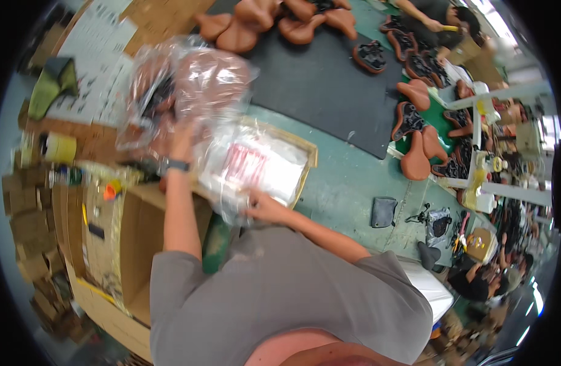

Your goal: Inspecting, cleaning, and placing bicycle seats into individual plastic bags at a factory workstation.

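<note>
Brown bicycle saddles wrapped in clear plastic point(210, 79) lie on the bench ahead and to the left. My left hand point(181, 137), with a dark band at the wrist, reaches onto the near side of these bagged saddles; its fingers are blurred and partly hidden by the film. Beside them, a shallow yellowish tray point(312, 155) holds a stack of clear plastic bags point(280, 168) with red print. At the near edge of the stack, my right hand point(265, 206) is closed, pinching the edge of a plastic bag.
Loose brown saddles point(237, 35) lie on a dark mat point(323, 85), and more point(414, 161) stand at the right. An open cardboard box point(149, 244) is at my left, near a tape roll point(61, 148). A co-worker's hand point(435, 25) shows at far right.
</note>
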A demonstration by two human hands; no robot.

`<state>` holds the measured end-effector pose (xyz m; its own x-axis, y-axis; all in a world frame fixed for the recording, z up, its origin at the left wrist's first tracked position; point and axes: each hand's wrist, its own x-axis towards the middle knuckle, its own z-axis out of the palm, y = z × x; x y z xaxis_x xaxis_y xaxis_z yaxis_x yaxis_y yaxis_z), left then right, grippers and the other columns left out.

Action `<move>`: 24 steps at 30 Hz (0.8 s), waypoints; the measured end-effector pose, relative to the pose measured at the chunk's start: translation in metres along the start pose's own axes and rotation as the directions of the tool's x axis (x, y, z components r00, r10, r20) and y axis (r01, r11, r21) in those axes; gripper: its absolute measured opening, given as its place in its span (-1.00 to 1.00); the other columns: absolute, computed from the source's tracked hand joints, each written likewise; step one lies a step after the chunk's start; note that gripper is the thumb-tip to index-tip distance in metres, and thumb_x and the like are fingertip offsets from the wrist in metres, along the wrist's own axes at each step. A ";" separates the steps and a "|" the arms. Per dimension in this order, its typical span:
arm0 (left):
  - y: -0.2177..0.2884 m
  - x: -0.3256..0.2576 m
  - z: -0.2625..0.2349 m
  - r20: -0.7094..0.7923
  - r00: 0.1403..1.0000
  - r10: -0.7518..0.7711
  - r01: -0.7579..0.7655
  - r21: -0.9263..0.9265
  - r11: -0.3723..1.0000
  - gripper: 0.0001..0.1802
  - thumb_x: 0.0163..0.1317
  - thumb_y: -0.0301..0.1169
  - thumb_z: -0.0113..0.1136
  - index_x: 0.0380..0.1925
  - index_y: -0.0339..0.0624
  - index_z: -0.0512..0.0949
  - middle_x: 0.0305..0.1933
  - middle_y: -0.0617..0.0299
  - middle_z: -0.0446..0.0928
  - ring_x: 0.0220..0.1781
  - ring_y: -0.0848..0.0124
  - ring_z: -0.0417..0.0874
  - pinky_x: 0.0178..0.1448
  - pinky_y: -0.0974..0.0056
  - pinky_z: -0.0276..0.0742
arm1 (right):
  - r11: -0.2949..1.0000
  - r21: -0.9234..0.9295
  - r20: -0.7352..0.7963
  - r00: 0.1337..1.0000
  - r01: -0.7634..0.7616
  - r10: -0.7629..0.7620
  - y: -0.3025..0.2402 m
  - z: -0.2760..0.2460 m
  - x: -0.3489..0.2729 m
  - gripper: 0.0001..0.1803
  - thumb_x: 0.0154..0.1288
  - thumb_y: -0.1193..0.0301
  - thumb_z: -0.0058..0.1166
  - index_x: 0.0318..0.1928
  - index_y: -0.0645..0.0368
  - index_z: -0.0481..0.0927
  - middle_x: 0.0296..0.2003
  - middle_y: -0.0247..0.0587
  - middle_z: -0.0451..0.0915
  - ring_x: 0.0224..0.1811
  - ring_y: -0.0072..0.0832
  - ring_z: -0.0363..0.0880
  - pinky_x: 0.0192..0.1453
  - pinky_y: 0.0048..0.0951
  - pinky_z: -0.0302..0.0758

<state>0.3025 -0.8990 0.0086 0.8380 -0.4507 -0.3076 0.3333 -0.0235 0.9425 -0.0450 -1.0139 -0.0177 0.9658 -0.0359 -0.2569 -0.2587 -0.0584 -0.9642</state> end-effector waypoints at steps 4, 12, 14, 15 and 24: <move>0.001 0.113 -0.129 -0.265 0.930 0.256 0.015 0.721 0.692 -0.38 0.54 -0.05 0.41 0.25 -0.45 0.71 0.12 -0.05 0.85 0.04 0.14 0.81 0.23 0.04 0.68 | 0.941 -0.338 0.268 0.960 0.017 0.080 -0.006 -0.067 -0.016 0.01 0.32 0.34 0.36 0.77 0.03 0.27 0.27 0.27 0.66 0.32 0.21 0.64 0.39 0.08 0.63; 0.004 0.039 -0.030 -0.202 0.621 0.757 0.112 0.979 0.169 -0.22 0.46 -0.21 0.43 0.61 -0.25 0.48 0.66 -0.36 0.41 0.66 -0.31 0.41 0.75 -0.24 0.25 | 0.927 -0.104 -0.479 0.835 -0.361 0.272 0.025 -0.432 0.049 -0.49 0.39 0.33 0.45 0.27 0.30 0.73 -0.14 -0.05 0.88 -0.10 -0.34 0.86 -0.01 -0.27 0.78; 0.019 0.033 0.040 -0.062 0.620 0.782 -0.093 0.984 0.152 -0.27 0.46 -0.32 0.41 0.58 -0.29 0.49 0.64 -0.36 0.43 0.67 -0.30 0.41 0.76 -0.26 0.22 | 0.799 -0.429 -0.696 0.718 -0.421 0.005 0.094 -0.542 0.111 -0.47 0.27 0.21 0.48 0.12 0.31 0.70 -0.06 0.18 0.80 0.05 0.15 0.82 0.15 -0.01 0.73; 0.018 0.038 0.071 0.017 0.646 0.763 -0.199 0.969 0.147 -0.30 0.46 -0.38 0.40 0.56 -0.31 0.50 0.61 -0.35 0.47 0.65 -0.27 0.45 0.76 -0.24 0.25 | 0.769 -0.466 -0.730 0.681 -0.438 -0.055 0.113 -0.592 0.146 -0.39 0.31 0.21 0.47 0.24 0.31 0.65 0.12 0.22 0.77 0.23 0.18 0.75 0.30 0.02 0.69; -0.082 0.364 0.331 0.227 0.974 -0.016 -0.054 0.299 0.953 -0.08 0.57 -0.20 0.51 0.67 -0.50 0.27 0.38 -0.14 0.72 0.38 0.23 0.76 0.44 0.24 0.66 | 0.145 -0.660 -0.752 0.643 -0.738 -0.146 0.130 -0.744 0.272 0.14 0.29 -0.18 0.47 0.59 0.37 0.34 0.12 0.18 0.81 0.33 -0.03 0.74 0.55 0.23 0.34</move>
<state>0.4374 -1.3561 -0.1372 0.7128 -0.6408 -0.2852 0.1430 -0.2653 0.9535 0.1696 -1.7740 -0.1643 0.6443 -0.7643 0.0250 -0.7628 -0.6400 0.0928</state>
